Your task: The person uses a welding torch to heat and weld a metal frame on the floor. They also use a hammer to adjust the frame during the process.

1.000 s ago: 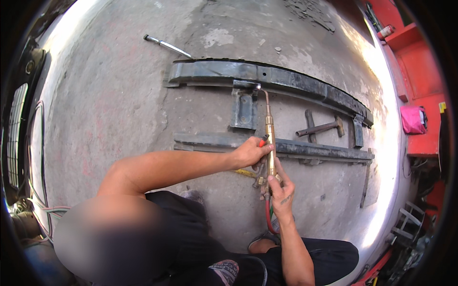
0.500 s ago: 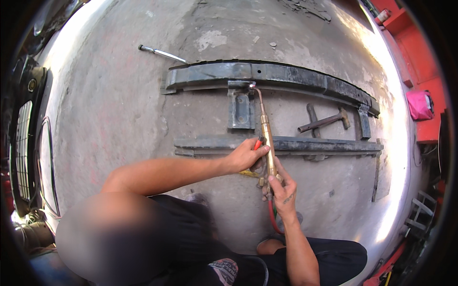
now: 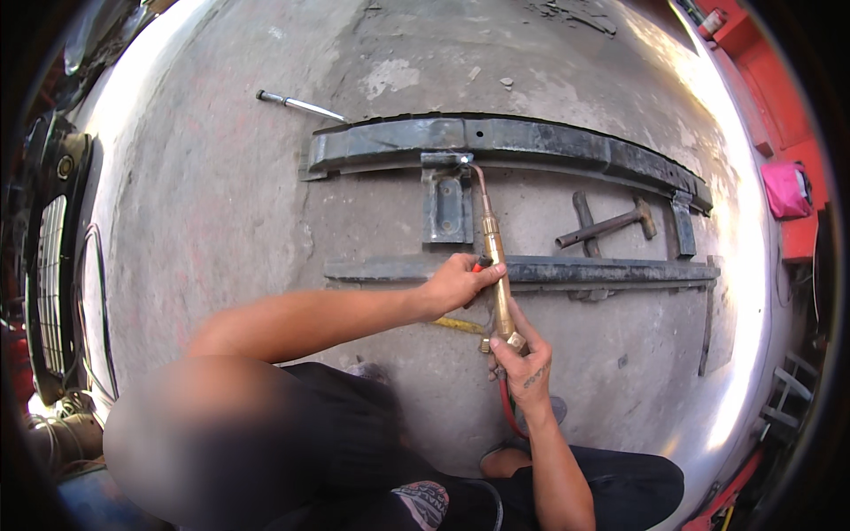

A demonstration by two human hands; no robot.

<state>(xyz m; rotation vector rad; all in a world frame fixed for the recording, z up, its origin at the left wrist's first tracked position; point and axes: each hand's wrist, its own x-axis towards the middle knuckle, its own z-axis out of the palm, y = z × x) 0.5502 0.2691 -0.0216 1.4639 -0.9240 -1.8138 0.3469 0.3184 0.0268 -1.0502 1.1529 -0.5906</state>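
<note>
1. Grey concrete floor (image 3: 221, 203), stained and patched, fills most of the view; I am crouched over it, dark trousers at the lower edge
2. Long curved dark steel beam (image 3: 531, 142) lies across the floor on the far side; a flat steel bracket plate (image 3: 445, 205) juts from its near edge toward me
3. Straight dark steel bar (image 3: 611, 270) lies parallel to the beam, nearer to me, and passes under the torch
4. Brass gas torch with a thin bent copper nozzle (image 3: 496, 265) runs from my right hand up across the straight bar; its tip sits at the joint where the bracket plate meets the curved beam
5. Rusty steel hammer (image 3: 606, 226) lies between beam and bar, to the right of the torch, not touched
6. Slim silver metal rod (image 3: 301, 104) lies on the floor off the left end of the beam, well apart from both hands
7. Left hand (image 3: 453, 283): fingers closed round the torch's mid-barrel, at a small red knob, resting over the straight bar
8. Right hand (image 3: 524, 367): closed round the torch's lower valve end, thumb on the brass fitting
9. Red hose (image 3: 506, 409) leaves the torch base below the right hand and drops toward my knee
</note>
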